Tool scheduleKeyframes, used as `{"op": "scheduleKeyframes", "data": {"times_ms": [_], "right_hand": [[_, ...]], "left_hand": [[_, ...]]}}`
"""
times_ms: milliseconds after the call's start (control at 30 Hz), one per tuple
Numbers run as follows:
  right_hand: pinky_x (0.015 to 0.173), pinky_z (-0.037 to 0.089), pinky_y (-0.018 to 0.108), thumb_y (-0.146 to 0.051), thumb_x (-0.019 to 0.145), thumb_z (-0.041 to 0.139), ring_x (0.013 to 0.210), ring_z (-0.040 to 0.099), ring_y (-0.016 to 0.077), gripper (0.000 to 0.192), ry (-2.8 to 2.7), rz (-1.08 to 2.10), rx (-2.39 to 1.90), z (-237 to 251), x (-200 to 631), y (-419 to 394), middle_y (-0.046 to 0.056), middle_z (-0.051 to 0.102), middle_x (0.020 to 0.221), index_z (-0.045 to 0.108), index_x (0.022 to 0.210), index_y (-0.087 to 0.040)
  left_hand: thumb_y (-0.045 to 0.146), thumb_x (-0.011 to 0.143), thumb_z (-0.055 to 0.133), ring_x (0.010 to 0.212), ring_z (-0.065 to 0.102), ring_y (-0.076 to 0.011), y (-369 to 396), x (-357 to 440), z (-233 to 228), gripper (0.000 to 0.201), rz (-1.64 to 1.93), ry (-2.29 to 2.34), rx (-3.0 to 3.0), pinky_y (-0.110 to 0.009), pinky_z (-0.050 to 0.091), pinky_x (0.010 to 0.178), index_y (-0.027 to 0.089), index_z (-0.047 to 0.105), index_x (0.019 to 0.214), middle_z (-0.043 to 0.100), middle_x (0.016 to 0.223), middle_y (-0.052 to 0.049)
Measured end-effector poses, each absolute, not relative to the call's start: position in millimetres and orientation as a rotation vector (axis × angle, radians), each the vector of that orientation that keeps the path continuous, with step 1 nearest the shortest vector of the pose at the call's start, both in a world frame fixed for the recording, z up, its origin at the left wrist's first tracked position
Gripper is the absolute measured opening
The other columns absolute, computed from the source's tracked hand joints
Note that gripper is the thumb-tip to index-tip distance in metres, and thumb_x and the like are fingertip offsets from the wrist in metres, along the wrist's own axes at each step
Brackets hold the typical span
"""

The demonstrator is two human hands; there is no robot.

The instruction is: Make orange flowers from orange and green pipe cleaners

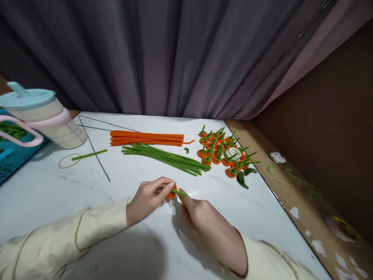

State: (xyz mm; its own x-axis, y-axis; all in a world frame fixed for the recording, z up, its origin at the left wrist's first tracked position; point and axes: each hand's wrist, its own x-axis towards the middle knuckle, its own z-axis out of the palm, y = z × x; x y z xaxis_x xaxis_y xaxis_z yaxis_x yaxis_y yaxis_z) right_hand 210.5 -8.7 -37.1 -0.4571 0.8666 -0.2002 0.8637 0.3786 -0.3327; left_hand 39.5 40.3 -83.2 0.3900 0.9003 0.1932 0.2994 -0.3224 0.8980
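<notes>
Left hand: the left hand rests on the white marble-patterned tabletop; its thumb and forefinger are pinched on a small orange pipe-cleaner coil with a green stem; cream sleeve at the wrist.
Right hand: the right hand meets the left just at 3 o'clock of the coil; its fingertips are closed on the green stem end; the two hands touch at the piece.
Held piece: low centre of the tabletop, at 6 o'clock of the loose bundles; lifted slightly or resting, I cannot tell.
Orange supply: a bundle of straight orange pipe cleaners lies flat at 12 o'clock of the hands.
Green supply: a bundle of straight green pipe cleaners lies just below the orange one, slanting down toward 4 o'clock; one single green pipe cleaner lies apart at 10 o'clock, its end over a thin tan rubber band.
Finished heap: a pile of small orange coils with green stems at 2 o'clock; a white tape roll sits among them; dark green bent pieces at the pile's near edge.
Container: a translucent jug with a pale blue lid and pink handle at 10 o'clock, far left; contents cannot be told.
</notes>
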Motion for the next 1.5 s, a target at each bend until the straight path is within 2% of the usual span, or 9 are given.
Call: {"op": "scheduleKeyframes", "data": {"times_ms": [100,200,300,433,600,967,1167,1333,1500], "right_hand": [[0.041,0.02,0.028,0.003,0.075,0.042,0.046,0.055,0.0173,0.035,-2.753,0.301,-1.588,-45,208,-15,0.008,0.062,0.063,0.051,0.107,-0.006],[0.04,0.02,0.028,0.003,0.075,0.041,0.045,0.054,0.0176,0.033,-2.745,0.272,-1.545,-47,208,-16,0.008,0.062,0.062,0.053,0.104,-0.007],[0.04,0.024,0.025,-0.005,0.082,0.039,0.042,0.049,0.0159,0.029,-2.556,0.565,-1.595,-42,207,-14,0.004,0.059,0.057,0.054,0.107,-0.008],[0.044,0.032,0.021,-0.011,0.084,0.039,0.041,0.044,0.0124,0.042,-2.201,1.001,-1.596,-29,207,-12,-0.003,0.052,0.053,0.046,0.125,-0.011],[0.048,0.037,0.021,-0.014,0.087,0.037,0.042,0.047,0.0125,0.046,-2.023,1.188,-1.553,-21,207,-13,-0.004,0.051,0.053,0.041,0.132,-0.014],[0.045,0.031,0.02,-0.014,0.086,0.039,0.041,0.034,0.01,0.031,-2.137,1.08,-1.518,-27,208,-8,-0.004,0.047,0.054,0.055,0.112,-0.014],[0.045,0.029,0.02,-0.013,0.087,0.037,0.042,0.032,0.0096,0.023,-2.153,1.074,-1.49,-29,208,-9,-0.004,0.045,0.053,0.055,0.101,-0.014],[0.046,0.031,0.02,-0.014,0.089,0.035,0.041,0.038,0.0099,0.02,-2.085,1.136,-1.441,-28,207,-10,-0.005,0.045,0.05,0.055,0.094,-0.015],[0.047,0.035,0.02,-0.015,0.089,0.036,0.039,0.045,0.0102,0.019,-2.048,1.167,-1.432,-29,208,-5,-0.006,0.045,0.043,0.055,0.089,-0.016]], "left_hand": [[0.027,0.091,0.047,0.044,0.052,-0.0074,38,40,-84,0.019,0.948,1.034,1.906,-0.015,0.046,0.045,0.016,0.063,0.088,0.063,0.06,0.002],[0.023,0.09,0.049,0.051,0.06,-0.008,36,40,-85,0.016,1.012,1.03,2.01,-0.014,0.05,0.051,0.016,0.063,0.089,0.069,0.071,0.0],[0.019,0.09,0.05,0.063,0.067,-0.0095,35,40,-86,0.014,1.146,0.978,2.141,-0.014,0.054,0.063,0.016,0.063,0.092,0.072,0.082,-0.002],[0.017,0.091,0.05,0.072,0.069,-0.0113,36,39,-85,0.013,1.27,0.923,2.281,-0.016,0.055,0.072,0.017,0.062,0.096,0.073,0.086,-0.003],[0.015,0.09,0.051,0.071,0.069,-0.0108,37,38,-86,0.013,1.318,0.954,2.297,-0.016,0.055,0.072,0.017,0.062,0.095,0.073,0.085,-0.002],[0.015,0.09,0.05,0.069,0.069,-0.0128,38,38,-86,0.014,1.314,0.893,2.374,-0.019,0.056,0.068,0.017,0.062,0.098,0.073,0.082,-0.003],[0.013,0.091,0.048,0.063,0.067,-0.0137,42,35,-83,0.018,1.313,0.708,2.592,-0.022,0.054,0.062,0.014,0.058,0.105,0.073,0.083,-0.007],[0.012,0.091,0.046,0.067,0.068,-0.0159,46,32,-82,0.024,1.29,0.603,2.697,-0.024,0.055,0.063,0.013,0.056,0.112,0.073,0.083,-0.009],[0.015,0.092,0.046,0.065,0.068,-0.0139,44,33,-82,0.018,1.289,0.747,2.602,-0.022,0.055,0.065,0.015,0.059,0.104,0.073,0.082,-0.007]]}}
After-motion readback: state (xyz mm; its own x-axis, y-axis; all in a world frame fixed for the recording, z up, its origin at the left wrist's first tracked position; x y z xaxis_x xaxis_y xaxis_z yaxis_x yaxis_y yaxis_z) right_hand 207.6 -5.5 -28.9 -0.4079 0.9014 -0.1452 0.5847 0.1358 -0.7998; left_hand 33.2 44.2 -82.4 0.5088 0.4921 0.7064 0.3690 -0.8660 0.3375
